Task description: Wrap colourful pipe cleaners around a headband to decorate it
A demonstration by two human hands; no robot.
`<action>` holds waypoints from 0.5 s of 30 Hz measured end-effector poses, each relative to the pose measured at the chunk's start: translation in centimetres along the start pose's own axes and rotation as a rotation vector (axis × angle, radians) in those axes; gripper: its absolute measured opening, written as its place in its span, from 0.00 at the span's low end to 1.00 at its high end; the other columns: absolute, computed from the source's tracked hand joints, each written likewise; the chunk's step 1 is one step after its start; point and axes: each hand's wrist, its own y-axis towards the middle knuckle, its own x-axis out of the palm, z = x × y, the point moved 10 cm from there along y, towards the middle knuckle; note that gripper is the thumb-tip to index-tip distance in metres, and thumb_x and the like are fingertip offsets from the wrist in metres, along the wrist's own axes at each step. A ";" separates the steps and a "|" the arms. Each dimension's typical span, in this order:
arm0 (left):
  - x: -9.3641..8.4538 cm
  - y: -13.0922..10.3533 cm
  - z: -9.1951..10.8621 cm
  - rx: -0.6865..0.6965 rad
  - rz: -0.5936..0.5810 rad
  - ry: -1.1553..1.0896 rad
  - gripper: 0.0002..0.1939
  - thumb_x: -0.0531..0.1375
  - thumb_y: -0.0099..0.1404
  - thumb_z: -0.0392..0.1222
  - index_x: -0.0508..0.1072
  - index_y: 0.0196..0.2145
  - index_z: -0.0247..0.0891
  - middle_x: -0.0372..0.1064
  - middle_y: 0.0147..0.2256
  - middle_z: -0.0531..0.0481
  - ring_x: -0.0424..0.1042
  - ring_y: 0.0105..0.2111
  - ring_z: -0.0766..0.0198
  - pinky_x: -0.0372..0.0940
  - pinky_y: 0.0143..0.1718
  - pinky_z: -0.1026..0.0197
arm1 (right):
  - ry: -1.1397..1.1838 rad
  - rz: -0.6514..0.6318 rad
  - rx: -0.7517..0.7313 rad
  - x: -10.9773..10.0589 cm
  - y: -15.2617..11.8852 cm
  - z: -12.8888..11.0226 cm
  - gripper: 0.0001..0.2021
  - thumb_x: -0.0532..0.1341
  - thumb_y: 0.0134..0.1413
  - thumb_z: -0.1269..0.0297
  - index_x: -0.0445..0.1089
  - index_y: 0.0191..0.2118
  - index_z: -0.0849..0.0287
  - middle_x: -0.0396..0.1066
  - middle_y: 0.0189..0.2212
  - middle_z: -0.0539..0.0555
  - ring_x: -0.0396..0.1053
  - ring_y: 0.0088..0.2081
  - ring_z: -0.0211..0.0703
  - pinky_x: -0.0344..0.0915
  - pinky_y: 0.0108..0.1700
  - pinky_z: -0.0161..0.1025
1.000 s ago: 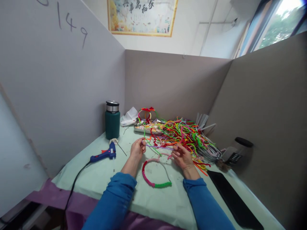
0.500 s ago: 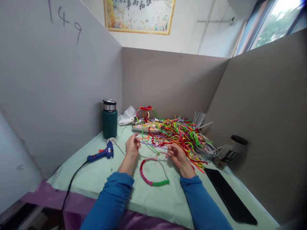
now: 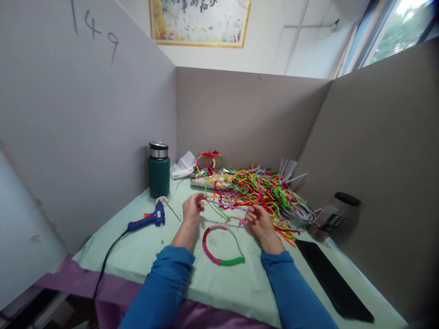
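A purple pipe cleaner point(image 3: 224, 204) stretches between my two hands above the table. My left hand point(image 3: 192, 209) pinches its left end with closed fingers. At the other end, the fingers of my right hand point(image 3: 259, 222) are closed on it. Below and between my wrists lies a wire ring point(image 3: 233, 262), partly wrapped in pink, red, magenta and green; its right side is bare grey wire. A loose pink pipe cleaner end sticks out from the top of the ring near my right fingers.
A blue glue gun point(image 3: 147, 220) with a cord lies left, before a green bottle point(image 3: 159, 171). Behind my hands spreads a heap of coloured pipe cleaners point(image 3: 270, 189) beside a metal tray point(image 3: 206, 185). On the right are a black slab point(image 3: 332, 278) and a dark-lidded jar point(image 3: 338, 212).
The view has shifted slightly, so things appear a little further right. Both hands still hold the purple pipe cleaner stretched between them.
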 end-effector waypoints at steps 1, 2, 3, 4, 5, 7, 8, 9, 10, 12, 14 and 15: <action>-0.3 0.0 0.3 0.024 0.029 0.005 0.11 0.58 0.49 0.41 0.70 0.29 0.30 0.72 0.25 0.49 0.57 0.13 0.75 0.50 0.15 0.67 | -0.009 -0.012 0.026 0.3 -0.1 0.3 0.09 0.60 0.42 0.68 0.57 0.21 0.59 0.59 0.18 0.44 0.48 0.14 0.26 0.50 0.15 0.28; -0.4 0.0 0.4 0.032 0.044 0.000 0.11 0.58 0.49 0.41 0.70 0.29 0.31 0.72 0.25 0.49 0.57 0.13 0.75 0.50 0.15 0.67 | -0.027 -0.022 0.050 0.5 -0.2 0.7 0.09 0.61 0.42 0.68 0.57 0.21 0.59 0.59 0.18 0.44 0.48 0.14 0.26 0.50 0.15 0.28; -0.4 0.1 0.3 0.019 0.041 -0.015 0.12 0.58 0.49 0.41 0.70 0.30 0.30 0.71 0.25 0.49 0.58 0.13 0.75 0.51 0.15 0.67 | -0.058 -0.028 0.070 0.7 -0.3 0.9 0.10 0.61 0.42 0.68 0.57 0.21 0.59 0.58 0.17 0.43 0.48 0.14 0.26 0.50 0.15 0.28; -0.3 0.2 0.0 -0.008 0.024 -0.036 0.12 0.58 0.49 0.41 0.70 0.30 0.30 0.71 0.24 0.50 0.58 0.14 0.75 0.51 0.15 0.67 | -0.098 -0.032 0.080 0.8 -0.4 1.1 0.10 0.61 0.42 0.68 0.56 0.21 0.58 0.58 0.17 0.43 0.48 0.13 0.26 0.50 0.15 0.28; -0.1 0.2 -0.2 -0.040 0.005 -0.058 0.11 0.58 0.49 0.40 0.70 0.31 0.30 0.71 0.24 0.50 0.59 0.14 0.74 0.51 0.16 0.67 | -0.141 -0.037 0.082 0.9 -0.5 1.2 0.11 0.62 0.42 0.68 0.56 0.22 0.58 0.59 0.17 0.43 0.48 0.14 0.26 0.51 0.15 0.29; 0.0 0.3 -0.5 -0.081 -0.015 -0.088 0.11 0.59 0.49 0.39 0.70 0.31 0.30 0.70 0.24 0.50 0.60 0.15 0.74 0.52 0.16 0.68 | -0.214 -0.054 0.063 1.1 -0.5 1.1 0.10 0.63 0.42 0.67 0.58 0.23 0.58 0.61 0.17 0.44 0.50 0.14 0.28 0.51 0.16 0.29; -0.1 0.3 -0.5 -0.082 -0.012 -0.102 0.11 0.59 0.50 0.38 0.70 0.32 0.30 0.70 0.23 0.51 0.60 0.15 0.74 0.53 0.17 0.68 | -0.242 -0.064 0.046 1.3 -0.6 1.0 0.10 0.63 0.42 0.65 0.59 0.24 0.58 0.62 0.18 0.45 0.51 0.15 0.29 0.52 0.16 0.30; -0.2 0.3 -0.4 -0.077 -0.002 -0.119 0.11 0.60 0.50 0.38 0.70 0.33 0.31 0.69 0.23 0.52 0.61 0.16 0.74 0.53 0.17 0.69 | -0.270 -0.073 0.026 1.4 -0.6 0.9 0.09 0.63 0.42 0.64 0.61 0.26 0.58 0.62 0.19 0.45 0.53 0.16 0.29 0.52 0.17 0.30; -0.4 0.4 -0.4 -0.071 0.012 -0.141 0.11 0.60 0.51 0.38 0.70 0.33 0.31 0.68 0.22 0.53 0.61 0.16 0.75 0.54 0.18 0.69 | -0.310 -0.078 -0.002 1.4 -0.6 0.7 0.09 0.64 0.43 0.62 0.62 0.28 0.58 0.63 0.20 0.45 0.54 0.16 0.30 0.53 0.17 0.30; -0.7 0.5 -0.3 -0.058 0.026 -0.182 0.12 0.62 0.51 0.39 0.70 0.34 0.31 0.65 0.21 0.55 0.61 0.16 0.75 0.54 0.18 0.70 | -0.471 -0.083 -0.078 1.5 -0.6 0.3 0.10 0.63 0.44 0.60 0.66 0.32 0.57 0.63 0.21 0.46 0.55 0.18 0.32 0.54 0.18 0.31; -0.8 0.6 -0.1 -0.025 0.023 -0.184 0.13 0.63 0.50 0.39 0.69 0.34 0.31 0.64 0.20 0.56 0.60 0.15 0.76 0.52 0.17 0.70 | -0.743 -0.100 -0.197 2.1 -0.8 -0.3 0.10 0.63 0.45 0.59 0.69 0.35 0.58 0.65 0.22 0.48 0.58 0.20 0.35 0.56 0.21 0.34; -0.9 0.7 0.0 -0.003 0.019 -0.173 0.13 0.63 0.50 0.40 0.69 0.33 0.30 0.63 0.20 0.56 0.59 0.15 0.76 0.51 0.16 0.70 | -0.899 -0.121 -0.277 2.6 -1.0 -0.5 0.10 0.63 0.45 0.60 0.71 0.35 0.58 0.66 0.24 0.49 0.60 0.22 0.37 0.58 0.24 0.35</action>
